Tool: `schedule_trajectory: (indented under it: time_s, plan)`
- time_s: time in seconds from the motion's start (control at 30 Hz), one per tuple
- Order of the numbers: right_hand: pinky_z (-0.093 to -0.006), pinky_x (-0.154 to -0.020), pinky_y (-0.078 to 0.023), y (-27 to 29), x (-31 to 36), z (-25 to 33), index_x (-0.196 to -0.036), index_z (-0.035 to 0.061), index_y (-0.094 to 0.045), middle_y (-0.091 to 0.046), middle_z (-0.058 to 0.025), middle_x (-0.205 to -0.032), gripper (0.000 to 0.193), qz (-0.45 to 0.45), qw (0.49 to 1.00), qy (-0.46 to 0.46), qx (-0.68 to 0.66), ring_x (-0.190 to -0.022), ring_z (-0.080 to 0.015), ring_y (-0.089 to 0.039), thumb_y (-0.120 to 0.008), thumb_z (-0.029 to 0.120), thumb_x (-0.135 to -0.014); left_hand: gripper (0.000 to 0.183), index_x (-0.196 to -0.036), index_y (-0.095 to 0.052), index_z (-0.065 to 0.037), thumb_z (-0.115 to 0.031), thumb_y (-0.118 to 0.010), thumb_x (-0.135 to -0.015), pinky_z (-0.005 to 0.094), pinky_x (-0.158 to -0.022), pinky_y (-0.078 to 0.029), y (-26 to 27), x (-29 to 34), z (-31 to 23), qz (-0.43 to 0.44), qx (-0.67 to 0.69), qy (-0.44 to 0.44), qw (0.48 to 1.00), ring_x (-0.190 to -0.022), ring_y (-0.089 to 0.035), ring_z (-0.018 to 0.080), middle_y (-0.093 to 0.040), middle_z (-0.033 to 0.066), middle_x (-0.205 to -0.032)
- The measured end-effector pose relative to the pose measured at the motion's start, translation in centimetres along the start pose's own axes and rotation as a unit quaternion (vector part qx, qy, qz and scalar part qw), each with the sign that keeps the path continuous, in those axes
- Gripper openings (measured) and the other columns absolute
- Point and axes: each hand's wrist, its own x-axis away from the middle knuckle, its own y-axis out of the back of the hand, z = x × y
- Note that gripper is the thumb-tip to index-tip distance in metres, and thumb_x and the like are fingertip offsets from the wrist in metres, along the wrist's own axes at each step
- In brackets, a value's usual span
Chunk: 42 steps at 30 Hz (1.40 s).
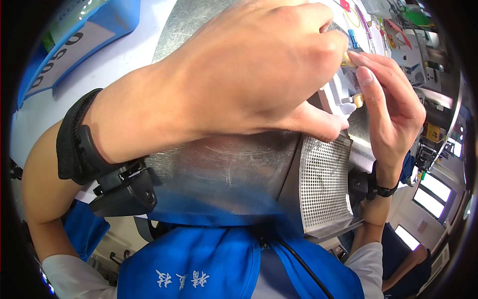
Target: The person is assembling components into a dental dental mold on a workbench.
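Note:
My left hand (264,70) reaches across the upper middle, back of the hand up, its thumb stretched along a white dental model (329,97). Its other fingers curl out of sight, so their grip on the model is partly hidden. At the model's right side sits a small yellowish tooth crown (358,101). My right hand (396,107) comes in from the right, thumb and index finger brought together at another small yellowish crown (348,61). That crown lies right against the left hand's knuckles. Both wrists wear black straps with devices.
Below the hands lie a scratched metal worktop (224,159) and a curved perforated metal plate (324,184). A blue bin (117,25) stands at upper left. Thin hand tools (353,37) lie at upper right. Another person's arm (406,266) shows at lower right.

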Motion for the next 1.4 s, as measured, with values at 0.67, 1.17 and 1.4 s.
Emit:
schedule_trajectory:
  time_s: [0.67, 1.17, 1.4]
  plan:
    - [-0.0383, -0.114, -0.049, -1.1, 0.8, -0.4, -0.142, -0.0074, -0.058, -0.067, -0.0187, -0.139, 0.067, 0.044, 0.997, -0.006, 0.061, -0.130, -0.0250, -0.064, -0.088, 0.020, -0.089, 0.060, -0.108, -0.064, -0.003, -0.041, -0.095, -0.073, 0.0437, -0.082, -0.049, -0.1, -0.1, -0.4, 0.049, -0.007, 0.033, 0.998, -0.088, -0.064, 0.0299, -0.065, 0.0112, -0.096]
    - [-0.0391, -0.113, -0.049, 0.8, 0.0, -1.0, -0.158, -0.0013, -0.051, -0.063, -0.0186, -0.148, 0.077, 0.053, 0.994, -0.027, -0.091, -0.134, -0.0252, -0.063, -0.082, 0.007, -0.088, 0.057, -0.104, -0.063, -0.004, -0.040, -0.095, -0.073, 0.0425, -0.078, -0.049, 2.9, -2.6, -2.7, 0.080, -0.042, 0.027, 0.996, -0.083, -0.063, 0.0281, -0.064, 0.0090, -0.092]
    - [-0.0289, -0.082, -0.057, 2.0, 0.0, 0.8, -0.113, 0.0003, -0.074, -0.077, -0.0056, -0.104, 0.028, 0.019, 0.989, -0.096, -0.115, -0.090, -0.0131, -0.072, -0.086, 0.007, -0.088, 0.050, -0.074, -0.054, -0.007, -0.037, -0.094, -0.077, 0.0381, -0.071, -0.044, 4.6, -4.0, -5.9, 0.135, -0.024, 0.065, 0.988, -0.066, -0.056, 0.0216, -0.053, 0.0019, -0.067]
